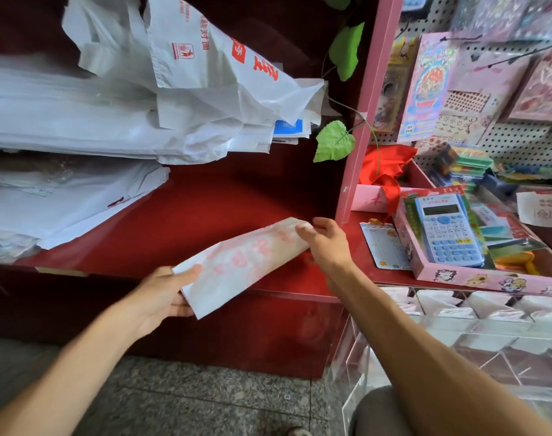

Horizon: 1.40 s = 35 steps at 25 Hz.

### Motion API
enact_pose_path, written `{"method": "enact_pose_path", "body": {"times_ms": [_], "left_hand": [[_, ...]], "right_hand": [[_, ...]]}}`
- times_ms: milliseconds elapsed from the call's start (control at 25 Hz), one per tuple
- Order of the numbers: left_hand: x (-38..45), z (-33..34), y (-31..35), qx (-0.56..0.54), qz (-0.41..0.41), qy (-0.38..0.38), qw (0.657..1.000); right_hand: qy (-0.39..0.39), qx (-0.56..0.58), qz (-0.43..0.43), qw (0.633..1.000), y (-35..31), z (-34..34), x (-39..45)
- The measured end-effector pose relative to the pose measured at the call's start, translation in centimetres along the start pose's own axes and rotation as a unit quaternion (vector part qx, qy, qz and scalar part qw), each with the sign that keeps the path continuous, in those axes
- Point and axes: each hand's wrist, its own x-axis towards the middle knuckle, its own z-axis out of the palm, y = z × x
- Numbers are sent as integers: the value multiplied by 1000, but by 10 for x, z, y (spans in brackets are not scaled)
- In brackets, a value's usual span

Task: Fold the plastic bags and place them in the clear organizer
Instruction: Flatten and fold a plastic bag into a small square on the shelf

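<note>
Item: folded plastic bag (243,262), white with faint red print, held over the front edge of the red counter (186,215). Your left hand (161,297) grips its near end; your right hand (325,243) pinches the far end. Clear organizer (457,328) at lower right, holding folded bags.

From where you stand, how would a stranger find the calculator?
Look right of the pink shelf post, onto the red counter. There an open pink box with cartoon stickers holds the calculator. It alone is pale blue, with a grey screen and rows of buttons.
</note>
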Motion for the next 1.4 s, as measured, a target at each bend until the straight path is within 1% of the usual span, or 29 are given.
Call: {"method": "enact_pose_path", "body": {"times_ms": [40, 120, 160, 200, 240, 280, 320, 360, 400, 440, 480, 520, 560, 600, 640, 680, 720, 760, 840, 880, 960, 1000, 1040, 1080, 1120, 1200, 1280, 1360, 1400], "left_hand": [[1, 3, -2, -23, -7, 12, 1000], [-1, 12, -4, -86, -19, 28, 996], [-5, 20, -3, -116, -29, 29, 992], [-10, 26, 0, -125, -48, 22, 991], [-17, 31, 3, -92, -75, -3, 993], [-24, 35, 7, -7, -103, -44, 994], [-29, 36, 9, 101, -111, -81, 985], [-31, 34, 11, 205, -81, -90, 971], [-30, 30, 11, 289, -3, -54, 956], [-24, 24, 11, 343, 114, 15, 932], [-20, 18, 12, 366, 237, 81, 897], [-16, 12, 13, 378, 328, 104, 860], [-12, 7, 11, 388, 382, 75, 836], [-10, 4, 7, 426, 399, 13, 812], [-6, 4, -2, 475, 396, -46, 785], [1, 6, -12, 523, 391, -85, 752], [7, 9, -23, 543, 406, -92, 729], [13, 13, -31, 537, 437, -73, 718], [20, 25, -37, 459, 495, -6, 737], [22, 32, -36, 430, 510, 24, 745], [20, 44, -36, 397, 510, 58, 761], [18, 49, -36, 387, 490, 68, 778], [17, 52, -37, 378, 467, 72, 796], [16, 55, -37, 368, 448, 74, 811], [16, 56, -36, 356, 438, 77, 822], [14, 57, -31, 318, 413, 94, 848], [10, 59, -26, 266, 388, 96, 877], [7, 63, -22, 207, 360, 68, 907], [5, 65, -19, 188, 342, 57, 919]], "right_hand": [[9, -89, -28, 996, 3, 6, 1], [28, -260, -114, 958, 5, 17, -1], [18, -301, -155, 941, 5, 20, -3], [-19, -310, -183, 933, 5, 24, -5], [-73, -306, -203, 927, 5, 27, -8], [-133, -312, -217, 915, 7, 31, -11], [-180, -327, -235, 897, 10, 35, -13], [-211, -348, -250, 878, 13, 37, -15], [-227, -367, -265, 862, 16, 38, -15], [-239, -392, -275, 845, 19, 37, -14], [-252, -419, -286, 824, 21, 36, -12], [-264, -443, -294, 805, 24, 35, -10], [-275, -451, -298, 795, 27, 33, -8], [-283, -447, -296, 795, 29, 31, -8], [-286, -438, -297, 799, 31, 29, -6], [-284, -434, -306, 798, 33, 27, -6], [-280, -435, -318, 795, 35, 25, -6], [-281, -437, -323, 791, 35, 23, -8], [-313, -442, -297, 786, 32, 16, -12], [-334, -457, -283, 775, 31, 12, -15], [-356, -506, -288, 731, 34, 9, -17], [-346, -508, -304, 728, 37, 7, -17], [-328, -481, -326, 745, 41, 6, -16], [-306, -435, -341, 775, 42, 3, -13], [-286, -388, -332, 811, 43, -1, -11], [-278, -306, -271, 869, 41, -7, -10], [-280, -250, -210, 903, 42, -9, -8], [-276, -210, -162, 924, 44, -8, -7], [-262, -200, -145, 933, 44, -6, -6]]}}
